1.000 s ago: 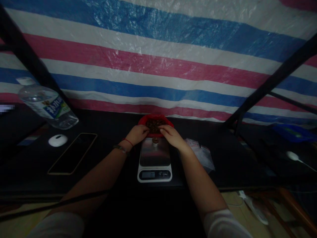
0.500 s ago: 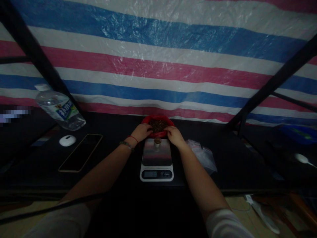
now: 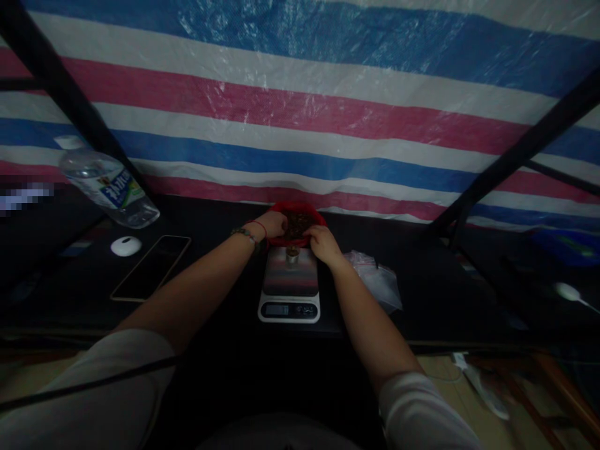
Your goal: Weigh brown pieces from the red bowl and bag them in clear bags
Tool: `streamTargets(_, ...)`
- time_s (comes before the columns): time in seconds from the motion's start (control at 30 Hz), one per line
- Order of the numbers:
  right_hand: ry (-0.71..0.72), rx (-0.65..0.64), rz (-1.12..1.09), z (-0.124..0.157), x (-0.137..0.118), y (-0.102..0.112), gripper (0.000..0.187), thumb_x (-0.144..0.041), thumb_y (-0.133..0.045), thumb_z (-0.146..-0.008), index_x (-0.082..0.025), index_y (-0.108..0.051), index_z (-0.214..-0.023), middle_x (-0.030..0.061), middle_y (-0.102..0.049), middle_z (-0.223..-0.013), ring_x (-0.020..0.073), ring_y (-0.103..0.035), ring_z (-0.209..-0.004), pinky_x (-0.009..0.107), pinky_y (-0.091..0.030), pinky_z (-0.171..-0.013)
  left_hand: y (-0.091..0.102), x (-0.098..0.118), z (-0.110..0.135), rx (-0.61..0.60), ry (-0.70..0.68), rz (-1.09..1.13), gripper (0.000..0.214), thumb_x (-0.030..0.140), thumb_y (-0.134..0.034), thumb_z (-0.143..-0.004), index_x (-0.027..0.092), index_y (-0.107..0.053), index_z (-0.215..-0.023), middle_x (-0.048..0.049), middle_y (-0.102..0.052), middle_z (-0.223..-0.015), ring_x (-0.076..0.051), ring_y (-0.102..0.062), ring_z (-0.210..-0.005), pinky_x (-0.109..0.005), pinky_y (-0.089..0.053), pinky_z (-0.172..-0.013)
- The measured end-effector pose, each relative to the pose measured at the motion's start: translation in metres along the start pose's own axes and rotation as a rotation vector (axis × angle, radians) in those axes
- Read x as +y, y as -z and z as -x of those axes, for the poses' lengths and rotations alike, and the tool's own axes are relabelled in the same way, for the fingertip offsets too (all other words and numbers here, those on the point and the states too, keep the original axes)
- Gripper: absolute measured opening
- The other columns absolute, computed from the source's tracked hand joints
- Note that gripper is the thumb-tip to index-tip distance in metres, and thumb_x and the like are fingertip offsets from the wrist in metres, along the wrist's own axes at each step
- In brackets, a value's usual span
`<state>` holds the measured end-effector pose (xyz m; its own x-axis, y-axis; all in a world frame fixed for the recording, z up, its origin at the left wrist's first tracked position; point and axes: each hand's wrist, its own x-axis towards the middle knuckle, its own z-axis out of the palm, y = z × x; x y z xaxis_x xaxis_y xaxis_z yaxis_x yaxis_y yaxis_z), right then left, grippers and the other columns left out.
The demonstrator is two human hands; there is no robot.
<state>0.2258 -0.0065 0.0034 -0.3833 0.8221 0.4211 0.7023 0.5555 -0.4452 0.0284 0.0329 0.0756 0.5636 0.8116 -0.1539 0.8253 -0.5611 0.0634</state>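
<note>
A red bag (image 3: 313, 217) holding dark brown pieces sits at the back of the black table, behind a small kitchen scale (image 3: 289, 285). My left hand (image 3: 272, 224) curls its fingers over the bag's left rim. On the bag's front right edge rests my right hand (image 3: 322, 244), fingers bent and closed on the rim. A tiny round cup (image 3: 292, 253) with brown contents stands on the scale's steel plate, just below both hands. The scale's display faces me.
A phone (image 3: 152, 267) lies flat left of the scale, with a white mouse (image 3: 125, 245) and a tilted water bottle (image 3: 107, 189) beyond it. Clear plastic bags (image 3: 375, 279) lie right of the scale. A striped tarp hangs behind. A white spoon (image 3: 568, 292) lies far right.
Both hands stayed at the bag; my left hand slid further round its left rim. The camera shifted, so everything sits slightly higher in view.
</note>
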Motion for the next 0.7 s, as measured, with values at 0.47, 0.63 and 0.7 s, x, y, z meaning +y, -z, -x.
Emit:
streamTargets(0.47, -0.075, -0.012, 0.008, -0.001, 0.001, -0.001, 0.038, -0.005, -0.044, -0.071, -0.018, -0.071, -0.095, 0.0065, -0.068, -0.101, 0.02, -0.058, -0.102, 0.035, -0.042, -0.098, -0.012, 0.002, -0.012, 0.035, 0.047, 0.055, 0.024, 0.026, -0.06, -0.07, 0.016, -0.074, -0.088, -0.0063, -0.072, -0.086, -0.017, -0.063, -0.074, -0.021, -0.044, -0.067)
streamTargets(0.63, -0.079, -0.004, 0.025, 0.0, -0.002, 0.001, 0.036, -0.006, -0.045, -0.073, -0.016, -0.071, -0.095, 0.0073, -0.069, -0.101, 0.0198, -0.059, -0.101, 0.034, -0.042, -0.097, -0.011, -0.005, -0.012, 0.103, 0.056, 0.086, 0.027, 0.022, -0.057, -0.072, 0.018, -0.074, -0.092, -0.0044, -0.073, -0.091, -0.016, -0.064, -0.082, -0.02, -0.044, -0.073)
streamTargets(0.7, -0.078, -0.007, 0.03, 0.001, -0.003, 0.001, 0.035, -0.006, -0.045, -0.074, -0.016, -0.071, -0.096, 0.008, -0.069, -0.102, 0.0196, -0.058, -0.102, 0.033, -0.042, -0.097, -0.011, -0.006, -0.01, 0.139, 0.046, 0.099, 0.028, 0.022, -0.055, -0.074, 0.018, -0.073, -0.095, -0.0043, -0.073, -0.093, -0.016, -0.064, -0.084, -0.02, -0.044, -0.075)
